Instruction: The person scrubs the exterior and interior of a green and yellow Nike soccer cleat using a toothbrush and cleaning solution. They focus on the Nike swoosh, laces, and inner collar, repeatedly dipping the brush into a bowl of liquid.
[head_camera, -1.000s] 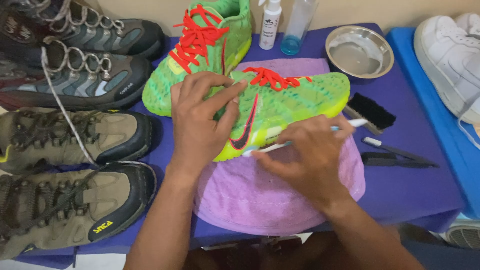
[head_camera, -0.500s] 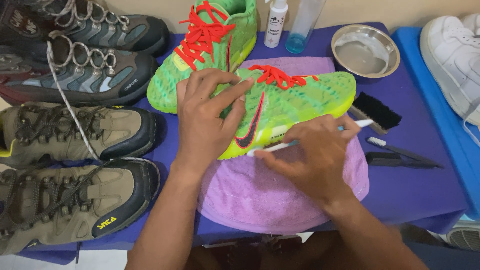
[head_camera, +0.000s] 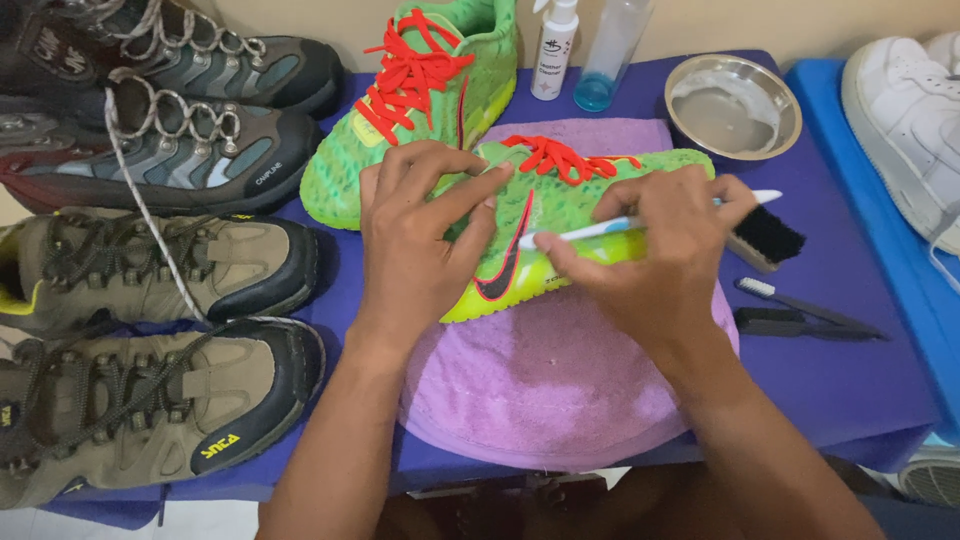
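My left hand (head_camera: 415, 240) is spread over the heel end of the bright green knit sneaker with red laces (head_camera: 560, 210), fingers curled loosely onto the upper and thumb against its side, pressing it down rather than closing round it. The sneaker lies on its side on the folded purple terry towel (head_camera: 560, 380), which covers the near middle of the dark blue table cover (head_camera: 840, 370).

My right hand (head_camera: 660, 260) is closed in a pinch on the slim white toothbrush with a pale blue grip (head_camera: 610, 228). The bristle end sits against the sneaker's side panel, just beside the dark curved logo; the handle tip projects past my knuckles toward the black-bristled wooden brush (head_camera: 765, 238).

Hazards, as I judge them:

- Slippage. The sneaker rests on its side on soft cloth. A hard stroke toward the toe could turn it under my left palm.
- Fabric damage. Excess pressure could fray the knit or catch a lace.
- Spillage. The shallow steel bowl of water (head_camera: 733, 106), the white spray bottle (head_camera: 553, 48) and the clear bottle with blue liquid (head_camera: 607, 50) stand behind the sneaker. A wide back-swing of the handle could tip them.
- Contamination. The matching green sneaker (head_camera: 420, 110) and the brown hiking boots (head_camera: 160, 265) lie near; splashes could reach them.
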